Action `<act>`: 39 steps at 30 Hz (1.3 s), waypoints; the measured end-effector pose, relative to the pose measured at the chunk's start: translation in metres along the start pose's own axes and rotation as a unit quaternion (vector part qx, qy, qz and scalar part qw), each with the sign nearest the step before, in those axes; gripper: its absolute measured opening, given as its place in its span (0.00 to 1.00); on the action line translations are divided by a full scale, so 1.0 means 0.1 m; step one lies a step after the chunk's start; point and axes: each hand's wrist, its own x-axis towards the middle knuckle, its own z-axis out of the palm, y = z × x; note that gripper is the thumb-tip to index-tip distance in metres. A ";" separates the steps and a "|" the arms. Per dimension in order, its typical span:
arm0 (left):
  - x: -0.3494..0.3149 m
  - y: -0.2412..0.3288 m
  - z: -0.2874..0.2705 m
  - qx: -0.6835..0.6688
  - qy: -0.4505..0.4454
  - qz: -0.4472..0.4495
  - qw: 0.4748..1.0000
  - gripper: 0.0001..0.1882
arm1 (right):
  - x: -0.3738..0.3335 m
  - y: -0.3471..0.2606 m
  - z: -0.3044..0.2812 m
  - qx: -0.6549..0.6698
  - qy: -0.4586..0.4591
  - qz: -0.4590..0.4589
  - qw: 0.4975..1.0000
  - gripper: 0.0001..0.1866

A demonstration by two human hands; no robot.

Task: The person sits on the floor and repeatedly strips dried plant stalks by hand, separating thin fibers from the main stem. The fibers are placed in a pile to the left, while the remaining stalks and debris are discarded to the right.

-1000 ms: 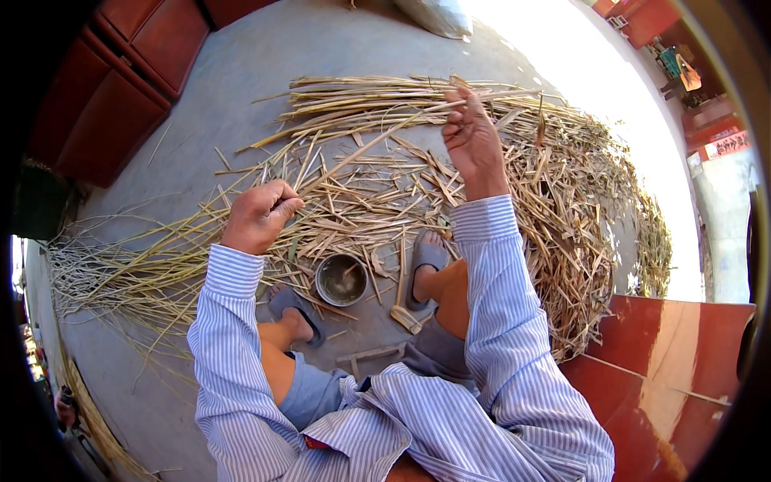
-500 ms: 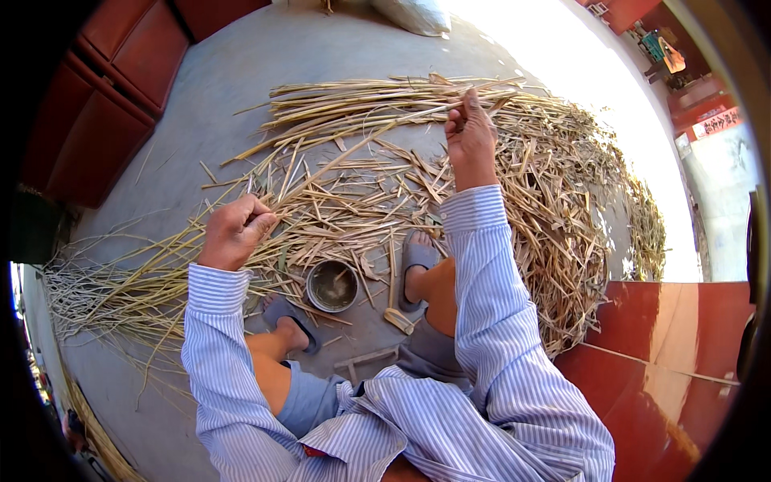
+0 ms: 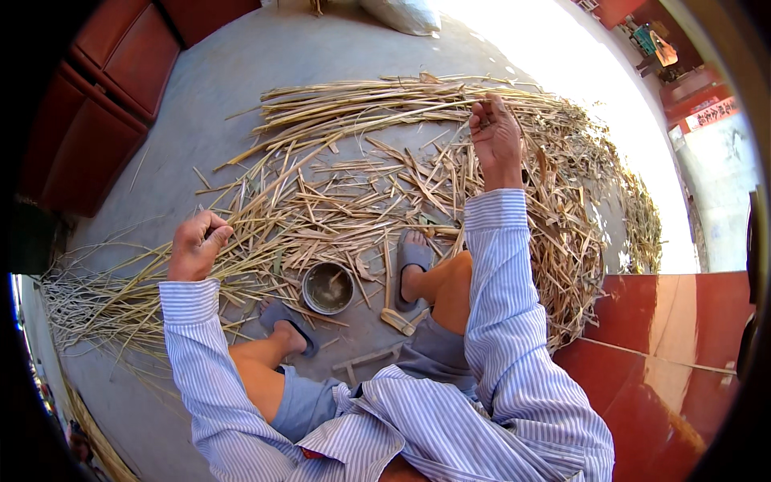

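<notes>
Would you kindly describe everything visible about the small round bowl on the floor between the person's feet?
The bowl is small, round and shallow, of dull grey metal by its look, with a thin rim and a stained, dusty inside that seems to hold nothing. It stands upright on the grey floor between the two sandalled feet, apart from both hands. A few loose dry stalks lie against its edge.

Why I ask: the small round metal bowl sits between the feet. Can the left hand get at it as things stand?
Probably yes. The left hand is closed on a reed strip, but the metal bowl lies open on the floor between the sandalled feet, with only loose reeds between.
</notes>
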 end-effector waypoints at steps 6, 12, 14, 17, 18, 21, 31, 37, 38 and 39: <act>0.00 -0.07 -0.01 -0.017 0.002 -0.014 1.000 0.05 | -0.14 -0.20 -0.03 -0.103 -0.070 0.031 0.992 0.11; 0.00 -0.02 0.00 -0.015 -0.006 -0.014 1.000 0.05 | -0.20 -0.32 -0.14 -0.177 -0.035 0.016 0.983 0.08; 0.01 0.00 0.01 -0.013 -0.015 -0.015 1.000 0.05 | -0.17 -0.32 -0.23 -0.211 -0.043 -0.002 0.977 0.10; 0.03 0.04 0.05 -0.010 -0.019 -0.012 1.000 0.05 | -0.18 -0.33 -0.32 -0.291 -0.032 -0.043 0.955 0.09; 0.03 0.07 0.07 -0.011 -0.020 -0.006 1.000 0.05 | -0.20 -0.34 -0.32 -0.325 -0.036 -0.066 0.943 0.09; 0.03 0.08 0.09 0.009 -0.008 0.030 0.999 0.05 | -0.26 -0.31 -0.34 -0.651 0.034 -0.164 0.740 0.09; 0.18 0.44 0.27 0.029 0.030 0.088 0.995 0.05 | -0.23 -0.56 -0.85 -0.017 0.104 0.154 0.982 0.12; 0.33 0.57 0.55 0.020 -0.014 0.123 0.992 0.07 | -1.23 0.51 0.97 -0.224 -0.241 0.243 0.912 0.21; 0.35 0.57 0.60 0.007 -0.024 0.117 0.993 0.07 | -1.31 0.65 1.06 -0.194 -0.240 0.260 0.915 0.18; 0.36 0.61 0.62 -0.002 -0.020 0.115 0.993 0.07 | -1.33 0.68 1.13 -0.182 -0.239 0.250 0.921 0.18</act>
